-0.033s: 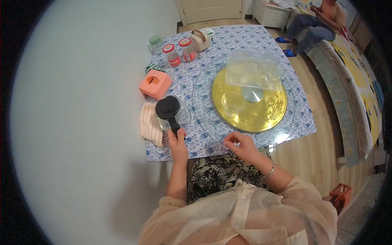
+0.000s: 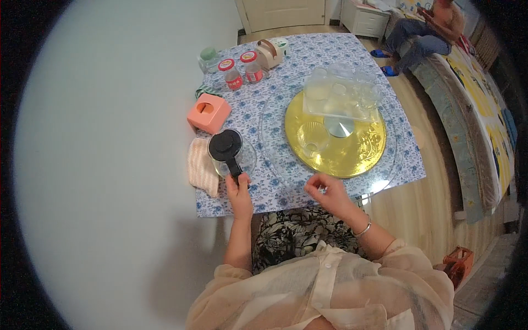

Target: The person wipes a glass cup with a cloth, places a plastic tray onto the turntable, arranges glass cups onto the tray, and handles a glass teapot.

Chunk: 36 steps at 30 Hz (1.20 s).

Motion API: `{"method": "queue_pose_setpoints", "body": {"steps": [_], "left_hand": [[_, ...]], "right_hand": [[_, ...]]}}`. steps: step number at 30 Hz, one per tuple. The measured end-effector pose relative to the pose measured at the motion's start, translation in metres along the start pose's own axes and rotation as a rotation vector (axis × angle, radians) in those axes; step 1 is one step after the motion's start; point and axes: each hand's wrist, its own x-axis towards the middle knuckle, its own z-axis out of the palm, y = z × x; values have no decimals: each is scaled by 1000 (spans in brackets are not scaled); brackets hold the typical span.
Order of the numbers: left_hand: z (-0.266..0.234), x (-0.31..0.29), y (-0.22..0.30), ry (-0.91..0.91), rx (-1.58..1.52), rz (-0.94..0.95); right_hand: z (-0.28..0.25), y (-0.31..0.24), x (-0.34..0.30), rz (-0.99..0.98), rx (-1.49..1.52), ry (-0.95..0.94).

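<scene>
My left hand [image 2: 240, 197] is wrapped round the black handle of a clear glass kettle [image 2: 225, 147] with a black lid, at the table's left side. My right hand [image 2: 329, 195] hovers over the front edge of the table, its fingers curled in toward the thumb, with nothing visible in them. Just beyond it lies a round gold tray [image 2: 346, 157] on a clear glass turntable [image 2: 269, 159]. On the tray a ribbed clear glass cup [image 2: 312, 140] stands near a clear plastic box [image 2: 341, 102] with several rounded glass shapes in or behind it.
Left of the kettle lies a striped cloth [image 2: 202, 168], with an orange tissue box [image 2: 209, 113] behind it. Two red-lidded jars [image 2: 233, 77], a green-lidded jar [image 2: 209, 59] and a cream holder with a brown handle [image 2: 269, 54] stand farther back. Another person [image 2: 426, 36] sits on the bed.
My right hand has shifted very slightly to the right, with its fingers a little more curled. The left hand keeps its hold on the kettle.
</scene>
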Motion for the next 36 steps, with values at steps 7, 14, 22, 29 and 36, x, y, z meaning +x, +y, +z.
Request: {"method": "queue_pose_setpoints", "body": {"steps": [7,14,22,29,36], "left_hand": [[1,-2,-14,31,-35,25],[0,-1,-22,44,-33,42],[2,-6,-21,107,165,13],[24,-27,-21,252,689,401],[22,-24,-23,287,678,239]], "right_hand": [[-21,12,4,-27,15,344],[-23,25,2,44,58,301],[-28,31,19,49,-45,375],[-37,48,55,-128,-261,384],[-24,47,74,-191,-287,400]]}}
